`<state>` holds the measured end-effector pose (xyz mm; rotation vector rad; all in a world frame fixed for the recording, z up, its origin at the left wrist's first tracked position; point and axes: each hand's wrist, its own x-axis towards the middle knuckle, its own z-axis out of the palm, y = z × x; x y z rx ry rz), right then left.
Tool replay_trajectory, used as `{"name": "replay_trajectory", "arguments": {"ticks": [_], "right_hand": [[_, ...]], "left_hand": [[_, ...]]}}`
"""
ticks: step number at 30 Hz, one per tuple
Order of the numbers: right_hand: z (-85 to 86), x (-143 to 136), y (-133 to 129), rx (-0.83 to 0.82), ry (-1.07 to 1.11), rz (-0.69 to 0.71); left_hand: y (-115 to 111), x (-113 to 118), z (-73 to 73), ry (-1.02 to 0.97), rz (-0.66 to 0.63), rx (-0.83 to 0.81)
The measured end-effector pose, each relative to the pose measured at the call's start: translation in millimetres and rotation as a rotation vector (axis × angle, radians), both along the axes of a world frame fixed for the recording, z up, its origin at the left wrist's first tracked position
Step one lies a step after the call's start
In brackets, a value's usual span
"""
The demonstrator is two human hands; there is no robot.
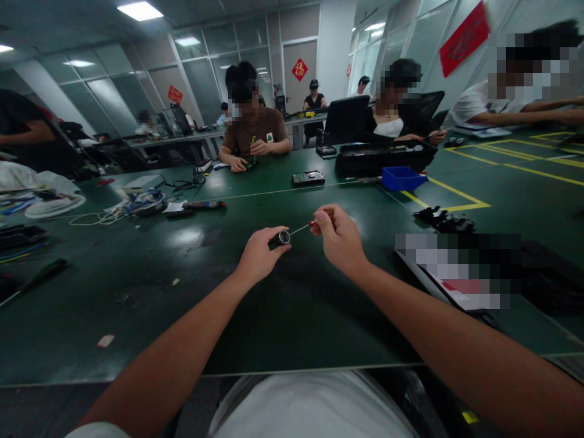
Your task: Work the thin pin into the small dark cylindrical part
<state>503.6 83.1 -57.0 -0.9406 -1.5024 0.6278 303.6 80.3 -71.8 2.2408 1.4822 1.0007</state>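
at the far left of the green table (182,328), a dark-handled tool (43,277) lay with its thin shaft pointing toward the near left. beyond it sat a round white grille-like piece (55,207), then a pale cord (98,217) in loose loops and a pale box (143,184). a scrap of paper (106,341) lay near the front edge. farther right, a long dark tool (205,205) rested flat. across the table, a co-worker (269,125) in a brown shirt bent over a small dark object, a yellow-topped tool in hand.

at the middle, the left hand (259,255) pinched a small round part (284,238) between thumb and fingers, above the table, its round end facing the camera. a red-handled screwdriver (312,224) reached toward it; i could not tell whether the tip touched. the right hand (341,237) gripped the handle, thumb pressed against the fingers.

beyond stood an open device (308,178), a long black case (385,161), and, just before it, a blue tray (404,178). black pieces (444,220) lay heaped rightward.
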Motion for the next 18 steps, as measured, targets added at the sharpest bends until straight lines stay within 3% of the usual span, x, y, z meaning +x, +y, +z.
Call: {"name": "replay_trajectory", "arguments": {"ticks": [11, 18], "right_hand": [[9.4, 2.5, -5.4, -0.016, -0.172, -0.070], [7.9, 3.6, -5.7, 0.041, -0.263, -0.019]], "left_hand": [[-0.3, 1.2, -3.0, 0.001, 0.013, -0.036], [-1.3, 2.2, -2.4, 0.001, 0.010, -0.047]]}}
